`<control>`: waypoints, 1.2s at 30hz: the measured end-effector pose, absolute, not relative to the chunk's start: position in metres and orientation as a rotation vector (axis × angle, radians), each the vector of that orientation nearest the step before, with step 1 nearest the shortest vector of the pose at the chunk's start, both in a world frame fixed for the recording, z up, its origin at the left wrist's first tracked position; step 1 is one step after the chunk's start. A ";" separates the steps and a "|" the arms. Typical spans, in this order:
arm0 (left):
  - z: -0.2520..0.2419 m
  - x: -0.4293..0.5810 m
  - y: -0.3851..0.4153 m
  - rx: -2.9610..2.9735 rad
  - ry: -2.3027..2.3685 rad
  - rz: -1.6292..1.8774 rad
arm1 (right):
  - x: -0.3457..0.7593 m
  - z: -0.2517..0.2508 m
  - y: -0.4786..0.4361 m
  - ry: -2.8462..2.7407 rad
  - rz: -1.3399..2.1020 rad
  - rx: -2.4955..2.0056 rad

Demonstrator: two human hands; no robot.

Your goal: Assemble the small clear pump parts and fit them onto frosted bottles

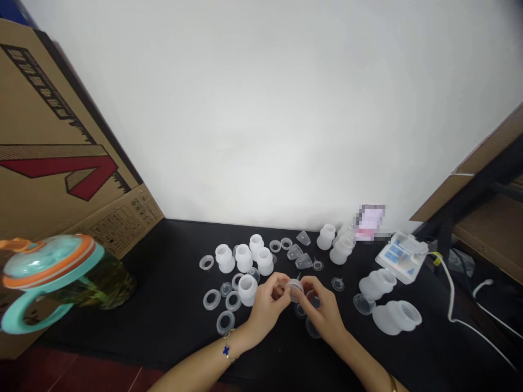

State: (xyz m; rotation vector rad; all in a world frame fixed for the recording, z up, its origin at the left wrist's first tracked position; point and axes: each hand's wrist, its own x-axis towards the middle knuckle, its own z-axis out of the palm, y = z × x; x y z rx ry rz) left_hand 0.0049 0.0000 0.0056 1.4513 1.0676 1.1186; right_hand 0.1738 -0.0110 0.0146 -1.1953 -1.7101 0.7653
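My left hand (272,299) and my right hand (321,307) meet above the black table, fingers closed around the two sides of a translucent bottle ring (295,288). A small pointed tip shows just above the ring; whether it belongs to it I cannot tell. Left of my left hand stands a small white bottle (247,291), open at the top, with several more white bottles (244,258) behind it. Loose rings (225,323) lie flat at the left. Partly hidden under my right hand is a clear round piece (312,328). A clear disc with a thin stem (338,283) lies to its right.
Clear tapered caps (303,261) lie behind my hands. Two white bottles (396,317) lie tipped over at the right. A white power strip (401,256) with a cable (451,296) sits behind them. At the left are a large teal-lidded jug (61,272) and a cardboard box (44,120).
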 end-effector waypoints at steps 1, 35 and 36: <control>0.005 0.005 0.000 1.448 1.070 1.121 | 0.174 0.015 -0.011 -1.715 0.764 -1.197; 0.001 0.003 -0.001 1.482 1.081 1.137 | 0.176 0.002 -0.013 -1.797 0.658 -1.290; 0.000 0.003 -0.001 1.480 1.078 1.141 | 0.176 0.001 -0.013 -1.800 0.657 -1.293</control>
